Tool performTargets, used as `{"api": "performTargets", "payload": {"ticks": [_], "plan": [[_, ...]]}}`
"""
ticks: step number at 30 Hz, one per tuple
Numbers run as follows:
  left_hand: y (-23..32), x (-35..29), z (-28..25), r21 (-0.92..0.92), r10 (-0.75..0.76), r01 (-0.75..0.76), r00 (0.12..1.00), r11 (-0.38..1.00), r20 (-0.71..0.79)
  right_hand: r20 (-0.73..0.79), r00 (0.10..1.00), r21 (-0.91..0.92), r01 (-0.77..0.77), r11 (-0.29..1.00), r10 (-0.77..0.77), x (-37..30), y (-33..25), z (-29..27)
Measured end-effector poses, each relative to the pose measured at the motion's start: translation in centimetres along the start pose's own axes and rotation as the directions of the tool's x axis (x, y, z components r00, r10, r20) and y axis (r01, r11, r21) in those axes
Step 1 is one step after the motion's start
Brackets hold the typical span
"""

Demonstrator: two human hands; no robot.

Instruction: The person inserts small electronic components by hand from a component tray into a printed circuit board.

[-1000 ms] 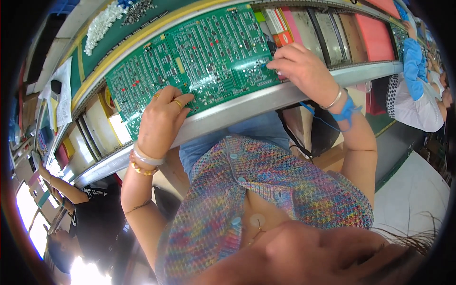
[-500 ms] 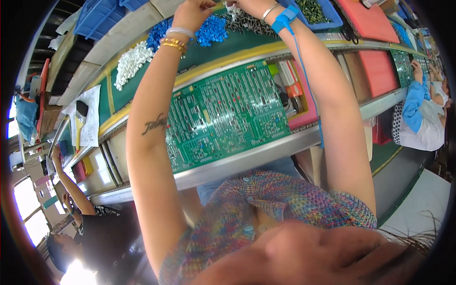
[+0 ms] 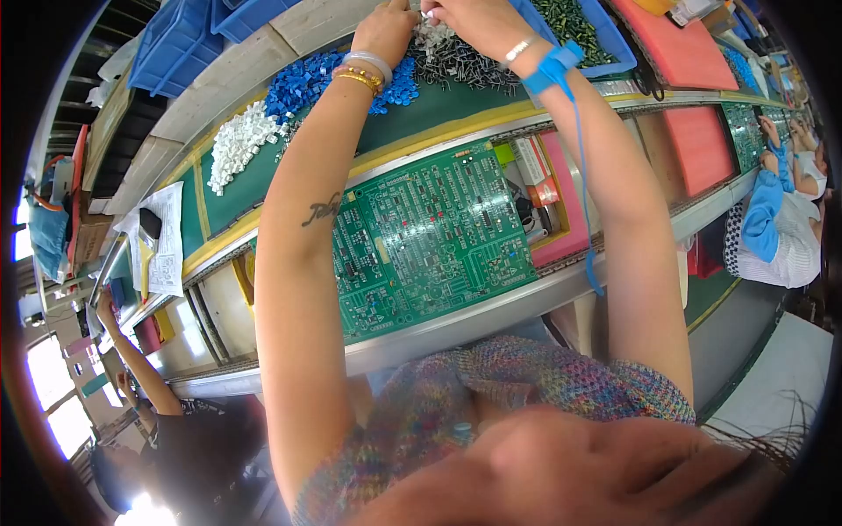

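Between smooth metal rails (image 3: 500, 309) lies our flat green board (image 3: 447, 250), bristling with tiny parts. Beyond are heaped glossy blue pieces (image 3: 303, 86) and wiry dark ones (image 3: 465, 66). Our right hand (image 3: 478, 24) pinches a small white piece (image 3: 428, 15); our left hand's (image 3: 386, 35) grip we cannot tell. The board sits nearer us, well apart from both.

Green rectangular circuit board (PCB) (image 3: 430, 241) w/ white markings, too tiny to read. Just R of PCB, small red-and-white cardboard box (image 3: 537, 162) w/ lettering, illegible. Well L of PCB, white paper sheet (image 3: 167, 259) w/ print, also illegible. Dark cursive lettering on person's bare L forearm (image 3: 303, 241), across PCB's L end.
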State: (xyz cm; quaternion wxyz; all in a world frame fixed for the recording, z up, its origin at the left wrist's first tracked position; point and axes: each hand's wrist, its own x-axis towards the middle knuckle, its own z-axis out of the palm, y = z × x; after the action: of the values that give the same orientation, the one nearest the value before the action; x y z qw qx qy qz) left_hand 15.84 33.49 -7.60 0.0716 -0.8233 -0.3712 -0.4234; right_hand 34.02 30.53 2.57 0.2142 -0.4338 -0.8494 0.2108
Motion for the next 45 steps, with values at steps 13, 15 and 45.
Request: {"api": "performTargets", "payload": {"ticks": [13, 15, 45], "plan": [[5.7, 4.4, -3.5, 0.407, -0.338, 0.095, 0.741, 0.908, 0.581, -0.01, 0.999, 0.188, 0.034, 0.982, -0.033, -19.2, -3.2, -5.5], [5.9, 3.0, -5.1, 0.268, -0.228, 0.114, 0.866, 0.957, 0.445, 0.031, 0.999, 0.186, -0.02, 0.982, 0.015, -20.5, -2.5, -4.1], [25.6, -12.2, -22.5, 0.143, -0.413, 0.42, 0.672, 0.896, 0.615, 0.042, 0.986, 0.161, 0.151, 0.975, -0.159, -24.4, -2.9, -1.7]]}}
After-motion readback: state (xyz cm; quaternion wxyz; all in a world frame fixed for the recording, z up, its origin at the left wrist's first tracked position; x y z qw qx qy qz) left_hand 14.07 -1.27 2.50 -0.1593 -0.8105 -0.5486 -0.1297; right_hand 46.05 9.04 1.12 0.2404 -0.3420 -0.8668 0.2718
